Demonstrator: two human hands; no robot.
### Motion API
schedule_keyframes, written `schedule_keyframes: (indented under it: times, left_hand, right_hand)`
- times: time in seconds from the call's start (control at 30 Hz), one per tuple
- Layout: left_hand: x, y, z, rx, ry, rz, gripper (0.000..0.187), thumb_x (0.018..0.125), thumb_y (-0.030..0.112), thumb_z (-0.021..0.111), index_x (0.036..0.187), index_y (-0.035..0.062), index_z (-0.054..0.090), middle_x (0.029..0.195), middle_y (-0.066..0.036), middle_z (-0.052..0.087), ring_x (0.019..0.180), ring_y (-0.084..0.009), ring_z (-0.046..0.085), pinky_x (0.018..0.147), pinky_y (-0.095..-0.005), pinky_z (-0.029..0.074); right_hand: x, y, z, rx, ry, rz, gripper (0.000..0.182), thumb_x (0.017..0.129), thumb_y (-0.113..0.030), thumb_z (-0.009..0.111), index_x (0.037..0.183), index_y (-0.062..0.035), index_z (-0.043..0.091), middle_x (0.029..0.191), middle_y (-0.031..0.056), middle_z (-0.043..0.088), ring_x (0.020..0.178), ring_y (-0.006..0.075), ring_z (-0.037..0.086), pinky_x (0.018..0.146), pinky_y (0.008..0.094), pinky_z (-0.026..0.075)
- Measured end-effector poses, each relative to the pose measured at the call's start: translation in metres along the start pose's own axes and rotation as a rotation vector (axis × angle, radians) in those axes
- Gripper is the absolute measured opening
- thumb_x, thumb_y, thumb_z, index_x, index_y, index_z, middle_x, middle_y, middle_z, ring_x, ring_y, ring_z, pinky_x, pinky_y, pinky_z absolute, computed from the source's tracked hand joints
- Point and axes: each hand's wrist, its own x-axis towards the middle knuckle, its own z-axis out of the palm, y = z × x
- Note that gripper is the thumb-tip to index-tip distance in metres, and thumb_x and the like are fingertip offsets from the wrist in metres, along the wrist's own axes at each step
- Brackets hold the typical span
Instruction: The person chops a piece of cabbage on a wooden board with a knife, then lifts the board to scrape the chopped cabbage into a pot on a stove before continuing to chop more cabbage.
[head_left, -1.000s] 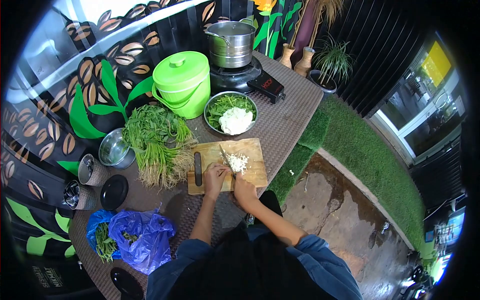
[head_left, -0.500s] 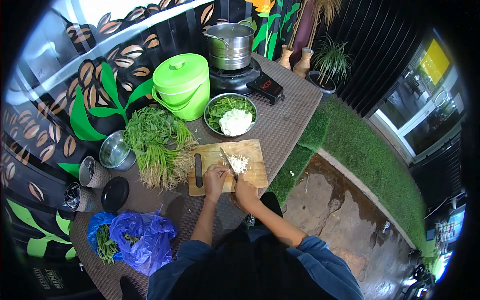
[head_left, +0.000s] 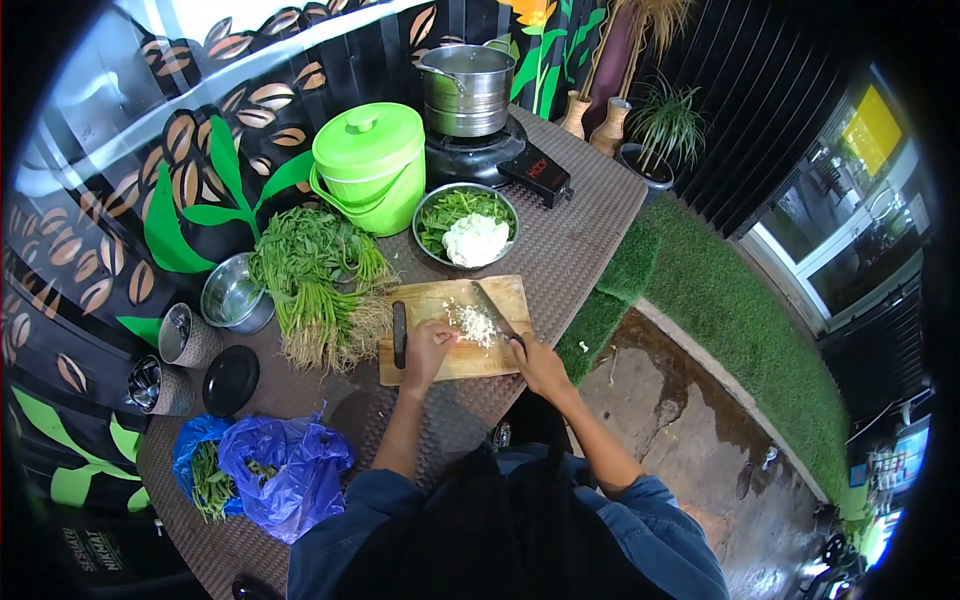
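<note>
Head view: leafy greens (head_left: pixel 315 262) beside board (head_left: pixel 480 365)

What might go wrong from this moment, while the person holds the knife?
The right hand holds the knife near the left hand, so a slip might cut it. Some chopped white pieces could perhaps fall off the cutting board, as it lies near the edge of the table.

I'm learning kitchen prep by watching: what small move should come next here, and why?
Probably sweep the knife gently leftward to gather the chopped white bits. They lie scattered on the cutting board, the blade stands along their right side in the right hand, and the left hand is at their left edge.
</note>
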Motion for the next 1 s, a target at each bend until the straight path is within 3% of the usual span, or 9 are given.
schedule_keyframes:
  times: [0.07,0.17,0.23,0.37,0.63,0.73,0.83,0.93,1.0]
  left_hand:
    - [0.007,0.008,-0.003,0.015,-0.012,0.044,0.015,0.077,0.006,0.071,0.090,-0.0016,0.070,0.092,-0.015,0.064,0.077,-0.0207,0.064,0.069,-0.0290,0.051]
    - [0.021,0.003,0.001,0.065,0.091,-0.116,0.023,0.079,0.005,0.070,0.101,-0.0016,0.067,0.101,-0.014,0.064,0.082,-0.0240,0.063,0.075,-0.0316,0.048]
    - [0.031,-0.025,0.012,0.294,0.210,0.216,0.026,0.083,0.005,0.063,0.109,-0.0004,0.064,0.106,-0.017,0.060,0.094,-0.0298,0.059,0.083,-0.0361,0.046]
    - [0.036,-0.026,0.014,0.318,-0.002,0.073,0.028,0.087,0.008,0.057,0.114,0.0018,0.062,0.108,-0.020,0.056,0.107,-0.0344,0.050,0.092,-0.0405,0.041]
    - [0.018,-0.001,0.016,0.135,-0.043,0.004,0.019,0.089,0.015,0.059,0.097,-0.0007,0.067,0.081,-0.016,0.062,0.074,-0.0315,0.060,0.070,-0.0390,0.048]
    - [0.012,0.011,0.015,0.121,-0.058,-0.072,0.018,0.088,0.013,0.063,0.095,-0.0031,0.067,0.083,-0.016,0.063,0.068,-0.0274,0.060,0.067,-0.0357,0.048]
    - [0.010,0.006,0.023,0.051,0.122,0.030,0.016,0.084,0.006,0.068,0.097,-0.0017,0.069,0.085,-0.013,0.066,0.069,-0.0184,0.060,0.064,-0.0290,0.047]
    - [0.014,-0.001,0.035,-0.215,0.186,-0.010,0.015,0.082,0.004,0.069,0.096,-0.0013,0.070,0.085,-0.010,0.066,0.070,-0.0167,0.059,0.064,-0.0279,0.048]
    - [0.013,-0.004,0.035,-0.124,0.135,0.022,0.014,0.082,0.004,0.070,0.095,-0.0006,0.071,0.088,-0.010,0.066,0.073,-0.0162,0.060,0.065,-0.0272,0.048]
  right_hand:
    - [-0.005,0.001,0.000,-0.060,0.115,0.082,0.042,0.097,-0.038,0.040,0.104,0.0014,0.052,0.086,0.0289,0.064,0.080,0.0453,0.063,0.072,0.0536,0.050]
    - [0.001,0.003,0.018,-0.128,0.174,0.123,0.041,0.097,-0.037,0.041,0.103,0.0010,0.052,0.082,0.0280,0.064,0.076,0.0439,0.064,0.068,0.0520,0.052]
    - [0.003,-0.003,0.028,-0.112,0.169,0.116,0.040,0.097,-0.037,0.041,0.105,0.0000,0.051,0.082,0.0279,0.064,0.077,0.0449,0.064,0.069,0.0526,0.051]
    - [0.005,-0.011,0.042,-0.127,0.165,0.047,0.039,0.098,-0.038,0.041,0.106,-0.0009,0.050,0.080,0.0283,0.064,0.079,0.0456,0.063,0.071,0.0529,0.051]
    - [0.019,-0.028,0.007,-0.160,-0.024,0.009,0.039,0.098,-0.035,0.041,0.103,0.0026,0.051,0.078,0.0257,0.065,0.079,0.0443,0.064,0.071,0.0521,0.051]
    - [0.007,-0.034,0.029,-0.182,0.066,0.053,0.037,0.097,-0.034,0.042,0.102,0.0022,0.052,0.074,0.0235,0.065,0.071,0.0412,0.066,0.068,0.0527,0.051]
    - [-0.003,-0.036,0.059,-0.182,0.096,0.102,0.036,0.096,-0.035,0.045,0.100,0.0007,0.049,0.073,0.0235,0.065,0.071,0.0398,0.067,0.067,0.0510,0.052]
    - [0.003,-0.032,0.058,-0.151,0.070,0.130,0.035,0.096,-0.035,0.045,0.099,-0.0001,0.047,0.075,0.0244,0.066,0.073,0.0401,0.067,0.066,0.0487,0.053]
    - [0.010,-0.027,0.046,-0.145,0.080,0.055,0.034,0.096,-0.034,0.045,0.100,0.0000,0.047,0.075,0.0242,0.066,0.072,0.0398,0.067,0.064,0.0481,0.054]
